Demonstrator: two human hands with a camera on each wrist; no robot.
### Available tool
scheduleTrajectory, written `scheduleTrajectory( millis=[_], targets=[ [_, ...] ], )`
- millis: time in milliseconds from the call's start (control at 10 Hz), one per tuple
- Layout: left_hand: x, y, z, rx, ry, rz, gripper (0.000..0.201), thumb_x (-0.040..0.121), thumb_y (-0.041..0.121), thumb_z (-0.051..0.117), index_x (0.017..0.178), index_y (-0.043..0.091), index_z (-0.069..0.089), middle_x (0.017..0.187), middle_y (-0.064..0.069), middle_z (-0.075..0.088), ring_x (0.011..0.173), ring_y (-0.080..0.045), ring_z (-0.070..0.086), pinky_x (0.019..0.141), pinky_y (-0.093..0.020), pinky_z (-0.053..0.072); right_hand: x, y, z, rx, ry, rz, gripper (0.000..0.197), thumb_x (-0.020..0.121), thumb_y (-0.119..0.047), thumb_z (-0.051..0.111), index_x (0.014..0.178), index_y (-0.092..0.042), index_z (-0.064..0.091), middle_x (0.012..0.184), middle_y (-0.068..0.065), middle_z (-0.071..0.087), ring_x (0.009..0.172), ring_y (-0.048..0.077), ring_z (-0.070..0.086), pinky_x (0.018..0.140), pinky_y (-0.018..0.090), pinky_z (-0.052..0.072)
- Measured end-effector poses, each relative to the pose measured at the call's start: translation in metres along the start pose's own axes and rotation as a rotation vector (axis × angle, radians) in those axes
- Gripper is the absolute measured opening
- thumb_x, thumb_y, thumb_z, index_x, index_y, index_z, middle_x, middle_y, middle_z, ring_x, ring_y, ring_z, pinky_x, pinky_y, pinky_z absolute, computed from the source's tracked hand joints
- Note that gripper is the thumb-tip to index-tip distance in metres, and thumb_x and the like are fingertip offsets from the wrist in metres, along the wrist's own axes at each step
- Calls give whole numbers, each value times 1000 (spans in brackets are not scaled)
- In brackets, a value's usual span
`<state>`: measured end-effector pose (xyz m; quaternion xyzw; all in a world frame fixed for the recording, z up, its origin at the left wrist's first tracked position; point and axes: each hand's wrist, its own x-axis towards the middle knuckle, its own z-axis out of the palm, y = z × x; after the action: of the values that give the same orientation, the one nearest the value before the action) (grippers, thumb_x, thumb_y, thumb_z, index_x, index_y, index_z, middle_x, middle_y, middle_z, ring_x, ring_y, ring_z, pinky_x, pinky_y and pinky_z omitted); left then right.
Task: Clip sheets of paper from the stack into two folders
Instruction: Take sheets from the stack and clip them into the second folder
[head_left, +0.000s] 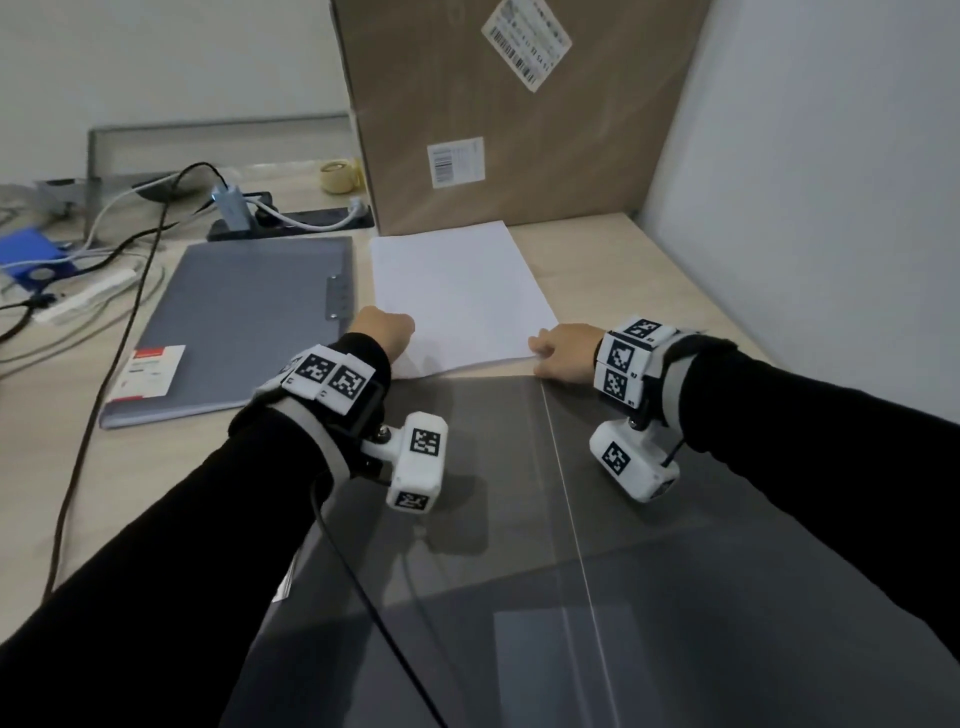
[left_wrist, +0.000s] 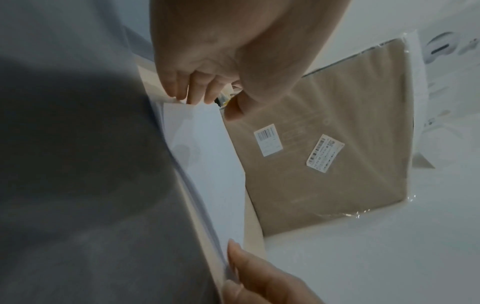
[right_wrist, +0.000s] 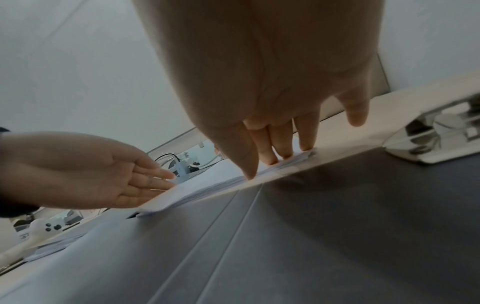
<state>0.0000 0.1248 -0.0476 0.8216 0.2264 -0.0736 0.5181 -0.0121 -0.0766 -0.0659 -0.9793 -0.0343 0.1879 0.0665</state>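
Note:
A white paper stack (head_left: 457, 296) lies flat on the desk in front of a cardboard box. My left hand (head_left: 387, 327) is at its near-left corner, fingers (left_wrist: 192, 92) touching the edge and thumb (left_wrist: 233, 109) held apart; from the right wrist the left hand (right_wrist: 145, 181) looks flat and straight. My right hand (head_left: 550, 348) is at the near-right corner, fingertips (right_wrist: 272, 152) on the slightly fanned sheets (right_wrist: 207, 185) and thumb against the near edge. An open grey folder (head_left: 519, 519) lies under my wrists. A second grey folder (head_left: 244, 322) lies shut to the left.
The tall cardboard box (head_left: 509, 114) stands right behind the stack, and a white wall (head_left: 805, 182) closes the right side. Cables, a power strip (head_left: 291, 218) and a blue object (head_left: 31, 254) crowd the far left. A metal clip (right_wrist: 436, 139) sits on the open folder at my right.

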Motion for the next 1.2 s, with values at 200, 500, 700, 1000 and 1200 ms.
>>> scheduleTrajectory(
  millis=[200, 500, 700, 1000, 1200],
  targets=[
    [27, 3, -4, -81, -56, -46, 47, 88, 14, 56, 133, -1, 48, 141, -18, 50, 129, -32, 50, 108, -41, 43, 0, -1, 1, -19, 1, 25, 44, 93, -15, 44, 134, 1, 46, 142, 21, 46, 130, 34, 45, 108, 42, 38],
    [32, 7, -9, 22, -29, -32, 44, 88, 12, 55, 130, -2, 51, 138, -20, 51, 128, -33, 51, 105, -41, 44, 5, 2, 4, 0, 17, 1, 24, 90, -14, 44, 68, -14, 35, 92, 12, 49, 90, 29, 53, 72, 32, 36],
    [30, 10, -3, 147, -18, 17, 46, 88, 15, 56, 129, -4, 50, 133, -22, 55, 124, -35, 54, 104, -40, 44, 0, 2, 3, -48, -2, -10, 37, 95, -19, 42, 127, -3, 50, 140, 15, 48, 125, 32, 49, 103, 38, 41],
    [29, 16, -3, -171, -74, -43, 13, 91, 12, 54, 89, -1, 54, 73, -11, 52, 64, -20, 52, 64, -27, 47, -3, 3, 5, -2, 7, -34, 44, 97, -22, 39, 136, -2, 44, 144, 16, 43, 128, 33, 46, 107, 41, 37],
    [24, 13, 4, -245, -148, -83, 12, 98, 5, 41, 95, -1, 51, 102, -14, 58, 98, -28, 57, 95, -41, 49, -8, 1, 1, 176, 25, 18, 44, 98, -15, 38, 135, 8, 43, 142, 24, 44, 132, 37, 41, 107, 42, 36]
  ],
)
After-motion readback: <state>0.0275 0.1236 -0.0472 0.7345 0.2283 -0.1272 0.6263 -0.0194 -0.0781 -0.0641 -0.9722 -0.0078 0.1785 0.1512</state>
